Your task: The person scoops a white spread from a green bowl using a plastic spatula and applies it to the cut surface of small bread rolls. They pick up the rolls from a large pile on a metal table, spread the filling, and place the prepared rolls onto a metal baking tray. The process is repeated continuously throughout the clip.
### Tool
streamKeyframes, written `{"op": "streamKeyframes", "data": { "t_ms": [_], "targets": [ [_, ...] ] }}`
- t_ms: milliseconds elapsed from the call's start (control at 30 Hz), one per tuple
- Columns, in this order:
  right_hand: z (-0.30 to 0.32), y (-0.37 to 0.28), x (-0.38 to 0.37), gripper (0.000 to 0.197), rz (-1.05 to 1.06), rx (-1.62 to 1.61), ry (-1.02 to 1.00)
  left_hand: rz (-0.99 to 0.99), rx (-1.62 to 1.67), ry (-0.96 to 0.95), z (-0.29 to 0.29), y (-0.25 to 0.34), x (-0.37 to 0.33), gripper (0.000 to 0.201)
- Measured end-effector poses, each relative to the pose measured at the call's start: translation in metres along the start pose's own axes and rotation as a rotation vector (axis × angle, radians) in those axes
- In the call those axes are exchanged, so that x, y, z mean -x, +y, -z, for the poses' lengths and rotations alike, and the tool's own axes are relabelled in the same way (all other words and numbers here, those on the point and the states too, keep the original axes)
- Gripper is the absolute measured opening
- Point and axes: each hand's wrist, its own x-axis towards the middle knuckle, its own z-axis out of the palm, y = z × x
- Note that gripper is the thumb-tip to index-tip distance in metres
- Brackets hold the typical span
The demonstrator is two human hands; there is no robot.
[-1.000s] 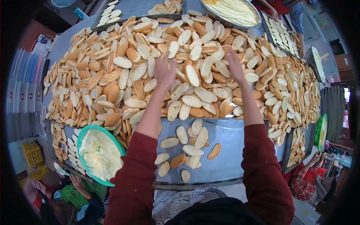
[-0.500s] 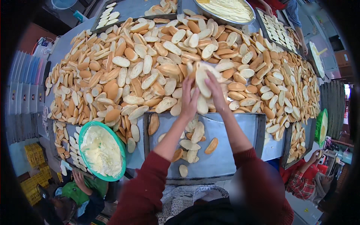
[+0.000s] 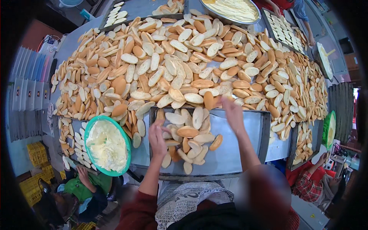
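Note:
A low-sided metal tray [image 3: 237, 145] lies before me, with a loose heap of halved bread rolls [image 3: 188, 132] on its left and middle part. My left hand [image 3: 157, 138] is over the tray's left side, fingers apart, beside the heap and holding nothing I can see. Motion blurs my right hand [image 3: 232, 109] at the tray's far edge. Its fingertips are close to a brown-crusted bread half [image 3: 209, 100]; whether they touch it cannot be made out. Beyond the tray spreads a big pile of bread halves [image 3: 126, 76], some crust up, some cut side up.
At left a teal basin [image 3: 89, 153] of pale cream stands by a tray with bread pieces. A metal bowl [image 3: 230, 11] of cream and trays of coated slices [image 3: 283, 32] are at the far side. Other people work at the lower left, lower right and far right.
My hands have parted: the left came back to the tray's left side, the right moved right. The bread halves they held together are let go, and more lie heaped in the tray.

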Motion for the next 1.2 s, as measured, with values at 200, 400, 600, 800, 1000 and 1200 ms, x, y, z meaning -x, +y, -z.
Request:
{"op": "streamKeyframes", "data": {
  "t_ms": [200, 400, 600, 800, 1000, 1200],
  "targets": [
    [-0.024, 0.089, -0.121, 0.053, 0.196, 0.274, 0.312, -0.191, -0.449, 0.203, -0.043, -0.018, -0.095, 0.047],
    [-0.109, 0.052, -0.106, 0.054, 0.029, -0.128, -0.056, -0.011, -0.621, 0.002, -0.105, -0.011, -0.105, 0.051],
    [-0.107, -0.002, -0.038, 0.041, 0.141, -0.382, -0.145, -0.443, -0.256, -0.023, -0.080, -0.012, -0.076, 0.044],
    [-0.107, 0.010, 0.082, 0.036, 0.111, -0.228, -0.268, -0.063, 0.052, -0.161, -0.035, -0.050, 0.010, 0.035],
    [-0.066, 0.046, 0.069, 0.046, 0.009, 0.164, 0.259, -0.161, -0.395, 0.061, 0.014, -0.056, 0.030, 0.024],
    [-0.052, 0.021, 0.005, 0.052, 0.022, 0.658, 0.028, -0.308, -0.543, 0.143, -0.010, -0.020, -0.037, 0.043]
  ]
}}
